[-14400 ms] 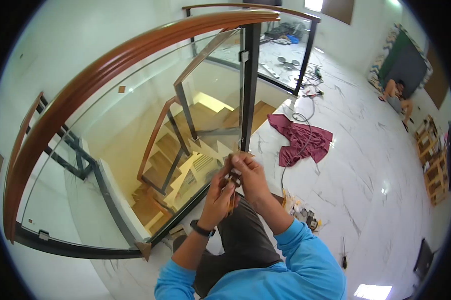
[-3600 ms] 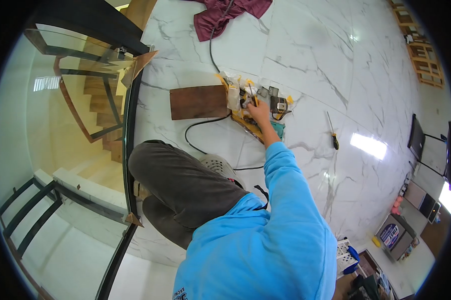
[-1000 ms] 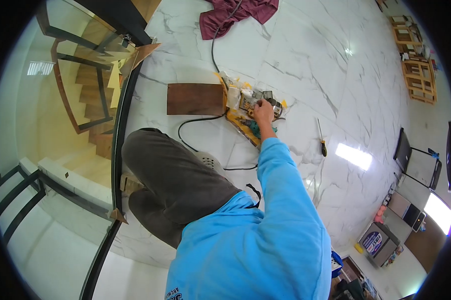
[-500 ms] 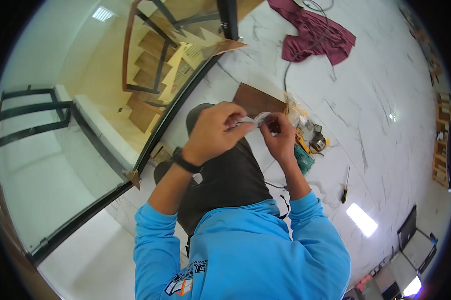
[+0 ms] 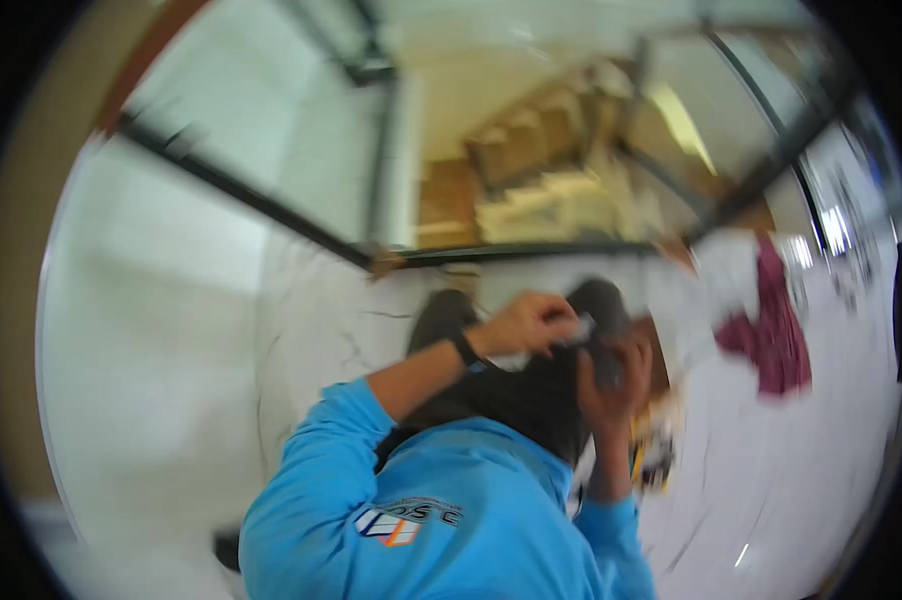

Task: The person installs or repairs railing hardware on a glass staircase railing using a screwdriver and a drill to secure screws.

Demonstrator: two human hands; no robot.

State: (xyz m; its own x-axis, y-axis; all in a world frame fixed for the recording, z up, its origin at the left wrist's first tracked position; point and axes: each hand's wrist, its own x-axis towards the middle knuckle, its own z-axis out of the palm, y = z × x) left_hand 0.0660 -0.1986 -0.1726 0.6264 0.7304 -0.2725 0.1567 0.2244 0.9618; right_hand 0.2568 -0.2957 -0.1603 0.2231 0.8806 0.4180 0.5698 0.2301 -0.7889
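My left hand (image 5: 529, 325) is closed, its thumb and fingers pinching a small whitish piece (image 5: 579, 329) that looks like thin plastic; blur hides its exact kind. Just below and to the right of it is my right hand (image 5: 616, 385), its thumb and fingers apart with nothing visible between them. Both hands are over my dark trousers (image 5: 521, 400), near the knees. A black band (image 5: 465, 350) circles my left wrist.
Glass panels in a dark frame (image 5: 531, 253) stand ahead, with wooden stairs (image 5: 531, 150) beyond. A brown board (image 5: 653, 350) and blurred tools (image 5: 656, 460) lie by my right arm. Maroon cloth (image 5: 779, 340) is on the marble floor (image 5: 741, 480).
My view has swung left, so the glass frame now runs across the front. My right hand has come away from the whitish piece, which stays in my left hand.
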